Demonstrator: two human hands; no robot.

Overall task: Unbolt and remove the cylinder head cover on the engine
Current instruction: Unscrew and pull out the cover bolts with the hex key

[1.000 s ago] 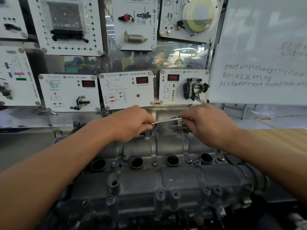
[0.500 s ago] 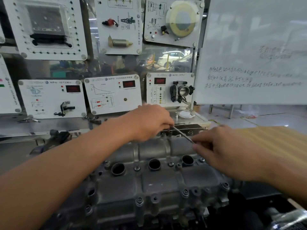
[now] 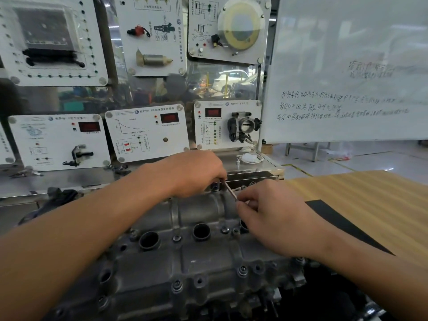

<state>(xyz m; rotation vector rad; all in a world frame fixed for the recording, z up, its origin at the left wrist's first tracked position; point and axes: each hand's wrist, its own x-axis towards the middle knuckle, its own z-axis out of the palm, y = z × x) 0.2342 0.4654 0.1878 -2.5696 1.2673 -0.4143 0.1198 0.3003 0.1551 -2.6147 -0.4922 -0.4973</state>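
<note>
Two hands: yours, above the cover (image 3: 199, 209).
Left hand (image 3: 196, 173): fingers curled round the tool (image 3: 230, 192).
Right hand (image 3: 273, 218): fingers pinch its end.

Tool (image 3: 230, 193): upper end hidden under left hand (image 3: 194, 173). Cover (image 3: 196, 258): right portion behind right hand (image 3: 275, 216); near side cut off at bottom edge. Whiteboard (image 3: 347, 66): handwriting blurred, illegible; right side cropped.

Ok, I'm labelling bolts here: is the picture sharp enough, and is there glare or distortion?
Head view: cover and near bolts are sharp; the tool between left hand and right hand is slightly soft; the whiteboard is washed out, its writing smeared; panels bow from the wide lens.
</note>
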